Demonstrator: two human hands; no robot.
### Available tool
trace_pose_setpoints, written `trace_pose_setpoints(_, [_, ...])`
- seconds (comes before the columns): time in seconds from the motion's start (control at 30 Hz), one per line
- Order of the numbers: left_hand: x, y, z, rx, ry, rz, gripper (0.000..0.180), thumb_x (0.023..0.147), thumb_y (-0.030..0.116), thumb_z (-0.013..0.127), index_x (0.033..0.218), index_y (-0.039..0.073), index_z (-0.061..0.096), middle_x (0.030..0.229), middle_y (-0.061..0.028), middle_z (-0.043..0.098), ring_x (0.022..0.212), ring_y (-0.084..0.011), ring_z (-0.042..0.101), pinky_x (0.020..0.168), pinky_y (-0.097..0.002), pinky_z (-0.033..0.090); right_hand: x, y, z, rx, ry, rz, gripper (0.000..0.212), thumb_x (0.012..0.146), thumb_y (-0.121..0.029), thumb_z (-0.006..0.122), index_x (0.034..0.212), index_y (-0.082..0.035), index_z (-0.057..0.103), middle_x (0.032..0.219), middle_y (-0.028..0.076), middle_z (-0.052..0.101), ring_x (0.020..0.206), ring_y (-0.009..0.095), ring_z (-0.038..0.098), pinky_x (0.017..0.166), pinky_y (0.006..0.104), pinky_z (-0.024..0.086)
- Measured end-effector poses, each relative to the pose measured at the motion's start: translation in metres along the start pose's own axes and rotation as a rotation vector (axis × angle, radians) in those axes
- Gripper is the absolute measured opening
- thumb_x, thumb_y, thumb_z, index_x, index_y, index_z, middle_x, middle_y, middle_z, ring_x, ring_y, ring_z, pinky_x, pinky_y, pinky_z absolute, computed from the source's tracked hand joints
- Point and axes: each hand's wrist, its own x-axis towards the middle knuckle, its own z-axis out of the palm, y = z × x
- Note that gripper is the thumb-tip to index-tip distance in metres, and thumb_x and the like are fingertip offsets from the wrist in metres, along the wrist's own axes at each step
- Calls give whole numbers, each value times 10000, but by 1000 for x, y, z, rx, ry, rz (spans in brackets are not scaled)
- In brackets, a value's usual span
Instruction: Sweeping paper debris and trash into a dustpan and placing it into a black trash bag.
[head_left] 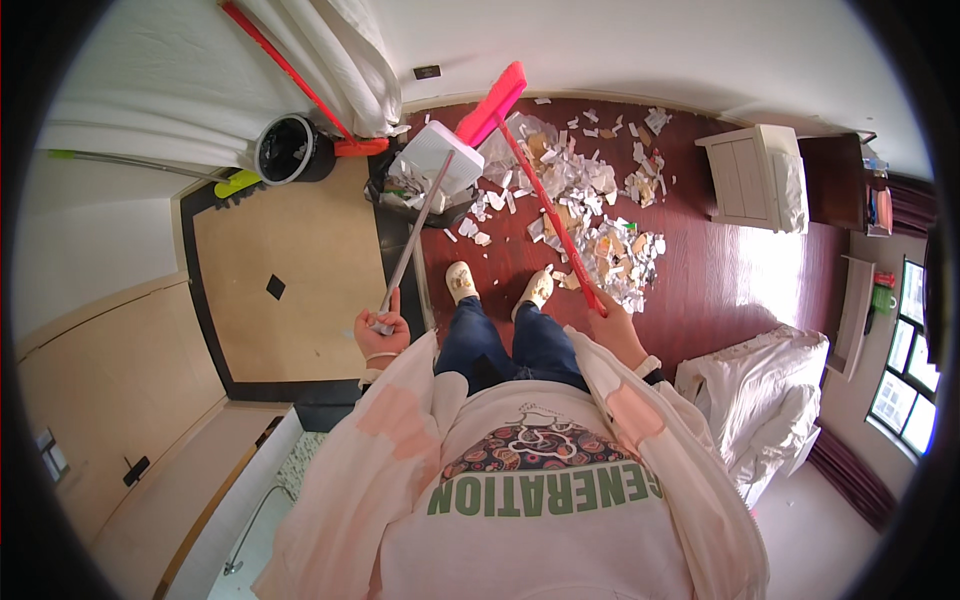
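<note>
My left hand [384, 324] is closed round the grey handle of a white dustpan [440, 152]. The pan is tipped over a black bin bag [447, 212] with scraps of paper showing in it. In my right hand [613, 330] is the red handle of a broom [493, 104], its pink-red head raised against the dustpan's right edge. Beyond my feet, torn paper and cardboard scraps [590, 190] lie in a wide heap on the dark red wooden floor.
Left of the bag stand a black bucket [286, 148], a second red broom [360, 146] and a yellow-green brush [238, 183]. A white cabinet [752, 180] is at the far right, and a white-covered bed [755, 390] at the near right. Beige tile [310, 240] borders the wood.
</note>
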Motion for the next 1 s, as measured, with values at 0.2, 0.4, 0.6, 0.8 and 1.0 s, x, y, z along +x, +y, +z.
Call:
trace_pose_setpoints(0.2, [1, 3, -4, 19, -56, -35, 357, 826, 234, 488, 504, 110, 396, 1268, -332, 479, 438, -95, 457, 451, -203, 424, 6, 19, 1, 47, 49, -125, 517, 853, -41, 492, 1363, -114, 458, 716, 14, 539, 568, 73, 460, 506, 257, 398])
trace_pose_setpoints(0.4, [0, 9, -8, 66, -104, -37, 341, 833, 252, 488, 526, 138, 395, 1277, -320, 476, 470, -95, 486, 467, -205, 434, 2, 26, 0, 24, 78, -144, 513, 845, -54, 500, 1354, -115, 469, 723, 29, 545, 590, 88, 471, 537, 268, 410])
trace_pose_setpoints(0.6, [-28, 9, 9, 392, -191, 34, 318, 859, 240, 496, 577, 142, 387, 1136, -379, 535, 468, -103, 482, 447, -194, 412, -4, 27, -2, -28, 97, -95, 519, 826, -85, 524, 1340, -145, 480, 873, 150, 589, 775, 233, 554, 699, 329, 447])
trace_pose_setpoints(0.8, [-45, 15, 10, 747, -282, 112, 279, 866, 228, 508, 619, 135, 419, 1008, -338, 609, 430, -102, 459, 410, -208, 369, -6, 29, -2, -14, 77, -37, 531, 816, -108, 542, 1340, -154, 471, 1020, 246, 626, 940, 356, 622, 822, 381, 468])
trace_pose_setpoints(1.0, [-75, -7, 36, 1474, -209, 433, 187, 828, 215, 578, 724, 60, 586, 797, -159, 689, 401, -107, 468, 407, -239, 363, 1, 37, -1, 5, 87, -15, 523, 812, -107, 532, 1331, -151, 480, 1030, 246, 627, 962, 353, 620, 831, 374, 468])
